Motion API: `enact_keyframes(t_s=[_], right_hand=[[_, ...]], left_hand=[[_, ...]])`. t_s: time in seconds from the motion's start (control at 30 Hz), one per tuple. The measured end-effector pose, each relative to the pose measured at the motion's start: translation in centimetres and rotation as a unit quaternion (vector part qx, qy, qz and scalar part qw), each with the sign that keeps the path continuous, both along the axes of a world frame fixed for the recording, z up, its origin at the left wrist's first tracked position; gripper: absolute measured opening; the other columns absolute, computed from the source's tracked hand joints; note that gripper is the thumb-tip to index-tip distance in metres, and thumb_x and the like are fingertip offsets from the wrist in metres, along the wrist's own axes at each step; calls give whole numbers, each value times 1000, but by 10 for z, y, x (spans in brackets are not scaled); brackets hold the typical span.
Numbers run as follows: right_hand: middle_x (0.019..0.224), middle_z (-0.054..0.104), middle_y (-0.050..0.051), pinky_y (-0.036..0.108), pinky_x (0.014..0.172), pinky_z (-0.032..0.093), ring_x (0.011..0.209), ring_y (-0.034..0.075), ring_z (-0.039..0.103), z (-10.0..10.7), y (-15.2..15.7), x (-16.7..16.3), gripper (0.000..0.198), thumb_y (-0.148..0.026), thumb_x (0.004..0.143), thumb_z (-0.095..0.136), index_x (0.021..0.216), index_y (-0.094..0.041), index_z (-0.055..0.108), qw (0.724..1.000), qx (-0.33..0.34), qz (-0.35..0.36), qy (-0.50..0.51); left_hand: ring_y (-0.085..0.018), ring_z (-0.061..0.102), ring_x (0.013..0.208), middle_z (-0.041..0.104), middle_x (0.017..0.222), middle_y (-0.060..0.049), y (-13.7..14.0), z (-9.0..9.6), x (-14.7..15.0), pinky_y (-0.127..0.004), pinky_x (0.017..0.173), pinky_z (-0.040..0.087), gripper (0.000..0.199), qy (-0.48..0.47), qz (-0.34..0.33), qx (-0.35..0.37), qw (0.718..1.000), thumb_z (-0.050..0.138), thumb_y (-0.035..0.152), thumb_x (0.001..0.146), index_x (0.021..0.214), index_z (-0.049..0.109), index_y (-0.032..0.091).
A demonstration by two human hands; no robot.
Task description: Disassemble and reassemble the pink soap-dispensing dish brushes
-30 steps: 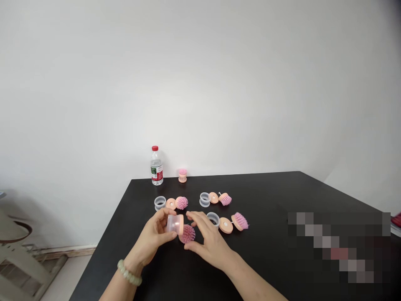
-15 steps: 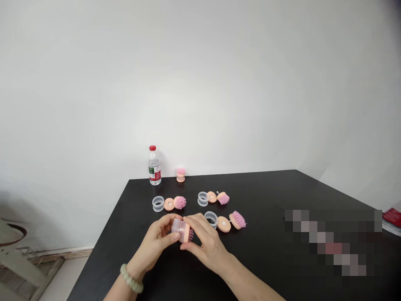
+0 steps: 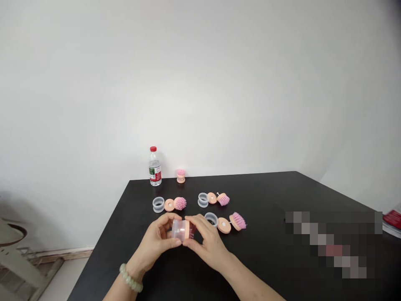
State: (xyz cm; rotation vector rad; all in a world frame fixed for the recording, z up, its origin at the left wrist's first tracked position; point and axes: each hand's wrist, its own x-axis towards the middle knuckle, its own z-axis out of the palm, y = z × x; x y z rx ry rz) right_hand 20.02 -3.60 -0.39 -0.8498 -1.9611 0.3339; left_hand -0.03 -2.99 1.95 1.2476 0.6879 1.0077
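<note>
Between both hands, above the near part of the table, a translucent plastic ring [image 3: 178, 230] lies on its side with a pink-bristled brush head [image 3: 187, 230] against its right end. My left hand [image 3: 159, 235], with a beaded bracelet at the wrist, grips the ring between thumb and fingers. My right hand [image 3: 206, 239] is closed on the peach rim of the brush head, partly hiding the bristles. Just beyond my right hand are another clear ring [image 3: 211, 219], a peach disc [image 3: 224, 225] and a brush head [image 3: 238, 221] with a thin stem.
Farther back lie two similar sets, with a clear ring [image 3: 158, 204] at left and another clear ring [image 3: 203, 200] at right. A whole brush [image 3: 181, 176] and a water bottle [image 3: 155, 169] stand near the wall. The black table [image 3: 263, 200] has a pixelated patch at right.
The ring and brush head have turned to lie more level between my hands. My right fingers have shifted slightly along the brush head's rim. The pieces on the table have stayed in place.
</note>
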Motion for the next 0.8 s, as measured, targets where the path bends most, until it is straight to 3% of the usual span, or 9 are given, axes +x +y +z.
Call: enact_keyframes(t_s=[0.2, 0.3, 0.43, 0.57, 0.63, 0.73, 0.8], right_hand=[[121, 63, 12, 45, 93, 53, 108, 29, 60, 2, 0, -2, 51, -44, 86, 74, 127, -23, 54, 999, 23, 30, 0], [117, 65, 11, 44, 90, 54, 105, 28, 61, 1, 0, -3, 51, -45, 86, 73, 127, -22, 53, 999, 10, 30, 4], [111, 66, 10, 43, 85, 55, 98, 27, 61, 0, 0, -5, 42, -34, 87, 73, 123, -22, 54, 999, 18, 32, 9], [114, 63, 10, 43, 89, 54, 104, 27, 60, 0, -1, -4, 43, -14, 84, 67, 123, -23, 53, 998, 46, 17, 25], [122, 59, 11, 43, 94, 53, 112, 27, 59, 1, -1, -2, 47, -8, 81, 63, 124, -24, 53, 998, 45, -4, 33], [128, 55, 11, 42, 96, 52, 115, 27, 58, 3, -1, 1, 52, -8, 80, 63, 128, -24, 53, 999, 31, -11, 28], [124, 56, 11, 41, 95, 53, 112, 26, 59, 5, -2, 0, 55, -10, 82, 63, 134, -25, 51, 999, 28, 14, 25]], left_hand=[[-17, 62, 88, 70, 96, -3, 1, 0, -1, -28, 81, 49, 42, 17, 29, 9, 999, 87, 31, 69, 106, 69, 20], [-19, 61, 90, 69, 97, -4, 1, 0, -1, -30, 81, 49, 43, 31, 25, 21, 999, 84, 36, 71, 108, 68, 19], [-15, 56, 74, 65, 86, -3, 1, -1, 0, -29, 70, 48, 35, 61, 34, 34, 997, 77, 43, 78, 100, 68, 16], [-14, 50, 68, 56, 77, 0, 5, 0, -3, -26, 59, 45, 36, 52, 118, 6, 992, 62, 53, 87, 86, 65, 17], [-15, 50, 71, 55, 80, -1, 8, 2, -9, -26, 58, 44, 37, 69, 170, 14, 983, 59, 55, 88, 90, 64, 18], [-19, 55, 80, 56, 93, -3, 13, 3, -22, -30, 68, 48, 37, 206, 213, 83, 952, 63, 49, 84, 108, 65, 20], [-21, 58, 88, 55, 98, -3, 15, 2, -29, -34, 80, 50, 43, 346, 205, 139, 905, 65, 36, 81, 122, 61, 23]])
